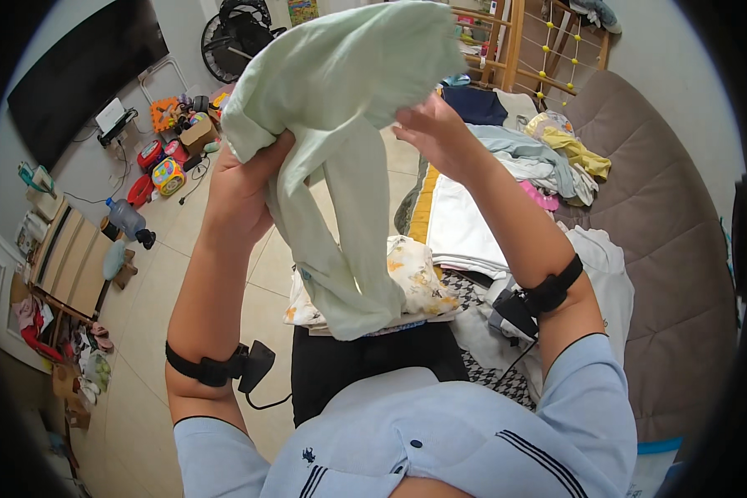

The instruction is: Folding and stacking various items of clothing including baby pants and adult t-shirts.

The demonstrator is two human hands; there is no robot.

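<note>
A pale green garment (340,91) with two long tube-shaped parts hangs in the air in front of me. My left hand (245,191) is closed round its left side, with a bunched fold in the grip. My right hand (436,137) is at its right edge, fingers bent against the cloth; part of their hold is hidden. The wide end flares up to the upper right, and the tubes droop toward my lap. Below them, a folded white garment with a yellow and orange print (419,274) lies on my black-clad thighs (373,357).
To the right is a brown padded sofa (664,249), with white folded cloth (465,232) and a heap of clothes (548,158) on it. Toys (168,176), a water jug (126,217) and a small stool (118,261) stand on the tiled floor at the left.
</note>
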